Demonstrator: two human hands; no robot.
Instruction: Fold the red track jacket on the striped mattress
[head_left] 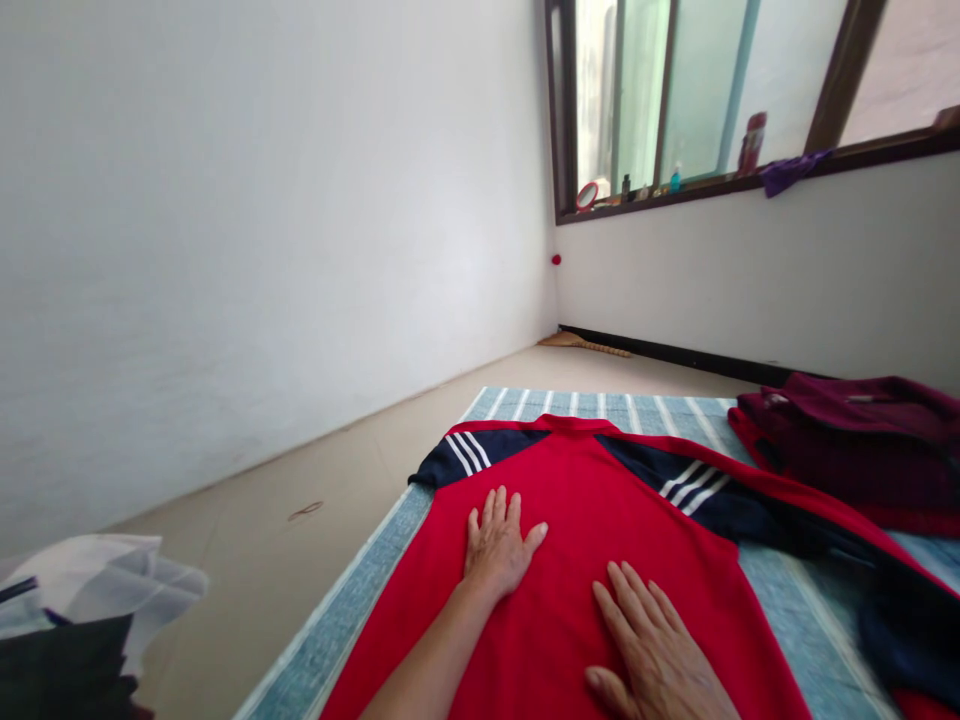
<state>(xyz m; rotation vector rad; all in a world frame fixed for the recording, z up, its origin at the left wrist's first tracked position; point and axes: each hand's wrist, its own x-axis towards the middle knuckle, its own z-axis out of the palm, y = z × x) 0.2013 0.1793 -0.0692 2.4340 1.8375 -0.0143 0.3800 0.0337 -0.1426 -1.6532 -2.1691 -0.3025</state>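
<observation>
A red jacket (pixel 570 490) with navy shoulders and white stripes lies spread out, back side up, in front of me. Its collar points away. My left hand (pixel 501 545) rests flat on the upper middle of the red cloth, fingers spread. Lower and to the right, my right hand (pixel 649 640) also lies on the cloth with its palm down and fingers stretched out. The right sleeve (pixel 795 530) reaches out toward the right edge. On the left, the sleeve shows only as a short part at the shoulder; the remainder is hidden.
Under the jacket is a blue striped mat (pixel 345 600). Folded maroon clothes (pixel 855 440) sit at its right. A white plastic bag (pixel 97 580) and dark item are at lower left. A broom (pixel 585 344) lies by the far wall; a flask (pixel 752 143) stands on the sill.
</observation>
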